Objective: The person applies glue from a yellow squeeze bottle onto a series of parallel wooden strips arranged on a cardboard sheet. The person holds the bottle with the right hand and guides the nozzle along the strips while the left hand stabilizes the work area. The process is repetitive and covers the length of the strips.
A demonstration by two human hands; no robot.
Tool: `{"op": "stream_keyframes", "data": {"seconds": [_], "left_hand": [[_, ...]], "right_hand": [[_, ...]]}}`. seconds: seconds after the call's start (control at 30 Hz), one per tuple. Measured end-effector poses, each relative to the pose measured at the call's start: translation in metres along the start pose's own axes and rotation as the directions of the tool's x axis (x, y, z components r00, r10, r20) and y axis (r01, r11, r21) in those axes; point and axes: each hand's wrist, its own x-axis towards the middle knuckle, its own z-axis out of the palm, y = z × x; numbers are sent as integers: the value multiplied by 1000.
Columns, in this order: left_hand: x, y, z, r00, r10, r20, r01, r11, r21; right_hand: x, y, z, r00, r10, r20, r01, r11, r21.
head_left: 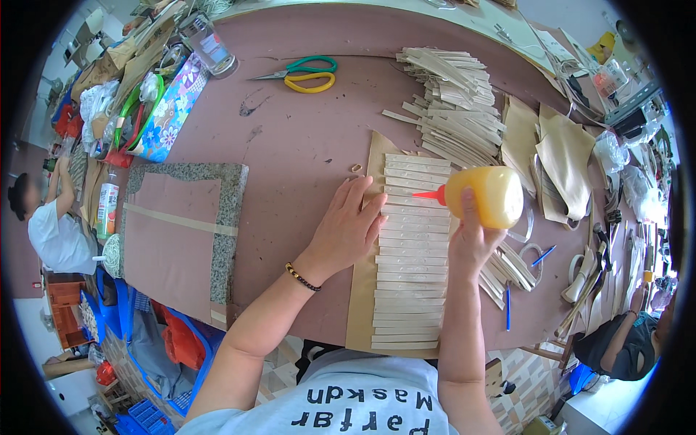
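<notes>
My right hand point(471, 245) grips a squeeze bottle point(496, 194) of yellow glue, tipped on its side with its red nozzle point(432, 194) pointing left. The nozzle is over a row of pale flat strips point(410, 262), laid side by side on a tan backing sheet point(359, 319). Shiny glue marks show on the upper strips. My left hand point(344, 226) lies with its fingers extended at the left ends of the strips, over the sheet's edge. A small tan ring point(356, 167) lies just beyond its fingertips.
Loose strips point(453, 98) are heaped at the far right, beside tan leather-like pieces point(565, 159). Scissors point(308, 74) and a glass jar point(208, 45) stand or lie farther back. A stone slab point(235, 210) is on the left; blue pens point(508, 308) lie right. Two other people sit at the sides.
</notes>
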Motion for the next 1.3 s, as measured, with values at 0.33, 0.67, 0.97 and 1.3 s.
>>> {"op": "stream_keyframes", "data": {"seconds": [0.33,0.67,0.97,1.3], "left_hand": [[-2,0,0,1000,-8,0,8,1000,1],[-1,0,0,1000,-16,7,16,1000,6],[-2,0,0,1000,-4,-9,4,1000,-1],[-1,0,-2,1000,11,6,-11,1000,9]], "right_hand": [[15,-8,-22,998,-37,-57,41,997,69],[3,3,9,1000,-10,-13,10,1000,30],[2,3,0,1000,-7,12,8,999,-39],[16,-20,-38,986,-41,-162,57,994,94]]}}
